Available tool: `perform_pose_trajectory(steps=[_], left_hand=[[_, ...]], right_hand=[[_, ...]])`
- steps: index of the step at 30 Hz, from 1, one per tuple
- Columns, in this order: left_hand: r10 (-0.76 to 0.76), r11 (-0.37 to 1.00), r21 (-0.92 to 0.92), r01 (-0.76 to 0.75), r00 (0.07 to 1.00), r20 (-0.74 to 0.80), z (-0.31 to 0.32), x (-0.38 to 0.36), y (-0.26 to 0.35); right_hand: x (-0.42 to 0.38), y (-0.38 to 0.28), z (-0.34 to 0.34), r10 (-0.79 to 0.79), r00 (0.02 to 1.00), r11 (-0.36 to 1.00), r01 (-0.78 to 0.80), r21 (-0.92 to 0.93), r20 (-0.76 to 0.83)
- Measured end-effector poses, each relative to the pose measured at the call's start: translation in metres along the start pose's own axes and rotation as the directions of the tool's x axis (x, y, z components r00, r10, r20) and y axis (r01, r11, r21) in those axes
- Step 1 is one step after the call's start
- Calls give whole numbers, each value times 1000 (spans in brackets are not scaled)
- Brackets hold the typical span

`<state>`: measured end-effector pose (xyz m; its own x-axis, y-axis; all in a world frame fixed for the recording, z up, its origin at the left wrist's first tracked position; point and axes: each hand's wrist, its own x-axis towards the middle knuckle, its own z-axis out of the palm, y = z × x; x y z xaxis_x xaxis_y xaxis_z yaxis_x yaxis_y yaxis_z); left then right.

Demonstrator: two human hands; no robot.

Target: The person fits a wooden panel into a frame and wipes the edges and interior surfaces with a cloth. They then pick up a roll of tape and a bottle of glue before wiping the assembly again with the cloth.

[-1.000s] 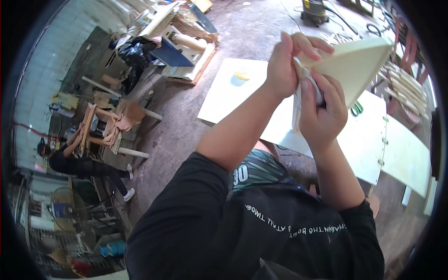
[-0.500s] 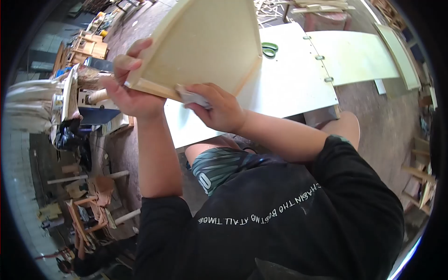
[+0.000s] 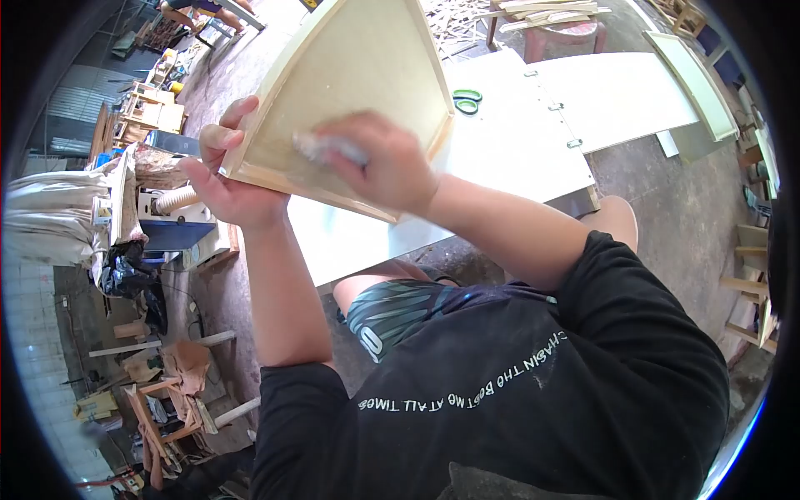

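Observation:
A pale wooden panel with a raised rim (image 3: 358, 71) is held up, tilted, above a white board (image 3: 500, 142). My left hand (image 3: 233, 179) grips its lower left corner, with the thumb below and the fingers curled at the edge. My right hand (image 3: 375, 162), blurred by motion, is closed on a crumpled whitish cloth or paper (image 3: 321, 148) over the panel's inner face near the lower rim. Green-handled scissors (image 3: 467, 102) lie on the white board, just right of the panel.
Another white board (image 3: 617, 100) adjoins the first along metal clips, and a framed panel (image 3: 692, 83) stands at its far end. Wood strips lie on a reddish stool (image 3: 567, 35). A machine with a hose (image 3: 177, 200) is at left. Another person's legs (image 3: 204, 10) show at top left.
My right hand and the cloth have moved from the panel's lower rim onto its inner face. The panel has tilted somewhat and the whole view has shifted slightly.

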<state>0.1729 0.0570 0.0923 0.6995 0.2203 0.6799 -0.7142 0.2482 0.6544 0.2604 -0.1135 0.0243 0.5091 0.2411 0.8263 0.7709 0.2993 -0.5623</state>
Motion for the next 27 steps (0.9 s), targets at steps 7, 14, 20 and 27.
perform_pose_trajectory(steps=[7,14,20,27], left_hand=[[-7,999,31,8,1000,-18,6,-2,1],[-36,998,50,39,997,-66,0,-4,6],[-11,996,89,23,991,-133,-5,-4,8],[26,994,109,-11,991,-134,1,-2,4]], right_hand=[[19,-5,15,328,922,945,-320,74,-205],[35,-21,3,281,959,959,-281,-14,-40],[27,-47,29,61,998,988,-59,144,-9],[60,-5,14,-31,992,996,19,-92,-122]])
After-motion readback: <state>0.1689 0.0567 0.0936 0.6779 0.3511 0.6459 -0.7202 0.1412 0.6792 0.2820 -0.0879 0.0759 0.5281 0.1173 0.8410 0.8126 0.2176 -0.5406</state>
